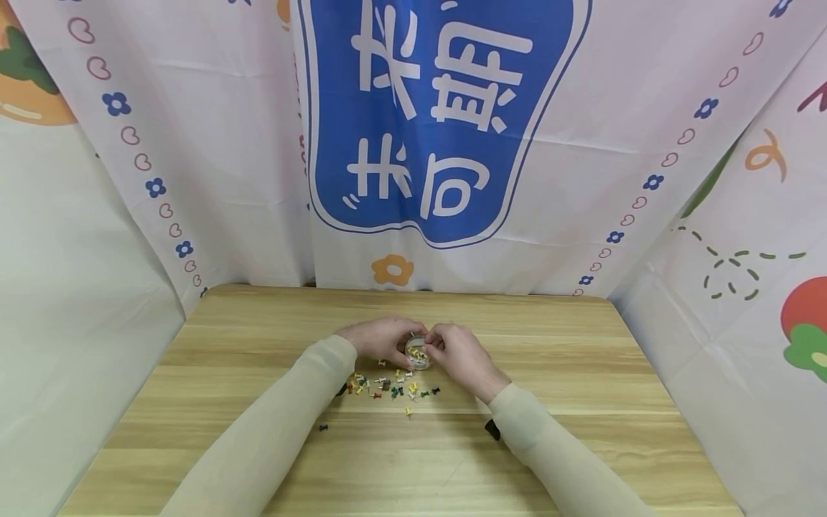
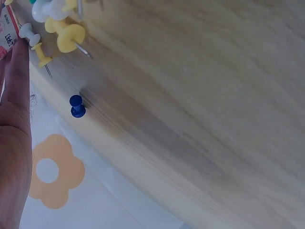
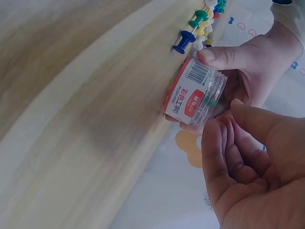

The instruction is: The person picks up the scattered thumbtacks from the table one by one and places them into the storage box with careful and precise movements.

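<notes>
Holding the clear push pin jar between thumb and fingers, the left hand seems to steady it for the step in hand, which looks like handling pins one by one at its mouth. The right hand is at that mouth, fingers bent and thumb near them; whether a pin sits between the tips I cannot tell. Some yellow pins show inside the jar, and loose push pins in several colours lie scattered just nearer the person, so the work appears part-way. The next move probably calls for a steady jar and a light pinch on a plastic head, clear of the metal point. A single dark blue pin lies apart from the cluster, near the left sleeve. The worktop is pale wood-grain with rounded far corners. Behind it hangs a white curtain printed with a blue panel of white characters, an orange flower and borders of hearts and blue flowers; more printed white sheeting closes the sides.
</notes>
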Tool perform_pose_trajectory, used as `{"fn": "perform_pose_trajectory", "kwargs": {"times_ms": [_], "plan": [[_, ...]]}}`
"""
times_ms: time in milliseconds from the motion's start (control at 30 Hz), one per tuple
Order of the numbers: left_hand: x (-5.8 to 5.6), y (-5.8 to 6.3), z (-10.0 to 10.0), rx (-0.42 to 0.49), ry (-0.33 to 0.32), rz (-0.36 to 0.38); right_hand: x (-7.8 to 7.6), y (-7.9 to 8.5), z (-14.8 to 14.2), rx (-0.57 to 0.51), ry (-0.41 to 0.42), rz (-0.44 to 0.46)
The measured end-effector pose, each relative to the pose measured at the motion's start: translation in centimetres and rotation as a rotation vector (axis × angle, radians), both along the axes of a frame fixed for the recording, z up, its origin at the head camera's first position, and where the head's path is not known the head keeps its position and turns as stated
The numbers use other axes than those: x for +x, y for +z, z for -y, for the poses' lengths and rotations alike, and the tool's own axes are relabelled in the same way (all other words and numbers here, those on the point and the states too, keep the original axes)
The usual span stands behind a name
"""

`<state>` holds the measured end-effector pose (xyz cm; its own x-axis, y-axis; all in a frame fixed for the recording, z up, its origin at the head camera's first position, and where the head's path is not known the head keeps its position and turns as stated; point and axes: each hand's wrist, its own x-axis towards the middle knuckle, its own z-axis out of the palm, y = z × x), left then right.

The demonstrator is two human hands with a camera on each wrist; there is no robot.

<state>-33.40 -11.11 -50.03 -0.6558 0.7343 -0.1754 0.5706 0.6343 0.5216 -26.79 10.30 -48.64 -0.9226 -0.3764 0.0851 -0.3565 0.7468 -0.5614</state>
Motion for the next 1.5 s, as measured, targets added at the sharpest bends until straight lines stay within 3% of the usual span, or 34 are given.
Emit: {"fn": "perform_pose_trajectory", "kwargs": {"times_ms": [333, 1167, 1500], "plan": [[0.1, 0.0, 0.0, 0.011, 0.013, 0.035, 0.5, 0.5, -0.7, 0.053, 0.050, -0.024], [0.1, -0.1, 0.0, 0.021, 0.008, 0.037, 1.8, -0.7, -2.5, 0.401, 0.455, -0.134], [0.0, -0.1, 0.0, 0.014, 0.002, 0.023, 2.1, -1.3, -2.2, 0.451, 0.485, -0.197]]}}
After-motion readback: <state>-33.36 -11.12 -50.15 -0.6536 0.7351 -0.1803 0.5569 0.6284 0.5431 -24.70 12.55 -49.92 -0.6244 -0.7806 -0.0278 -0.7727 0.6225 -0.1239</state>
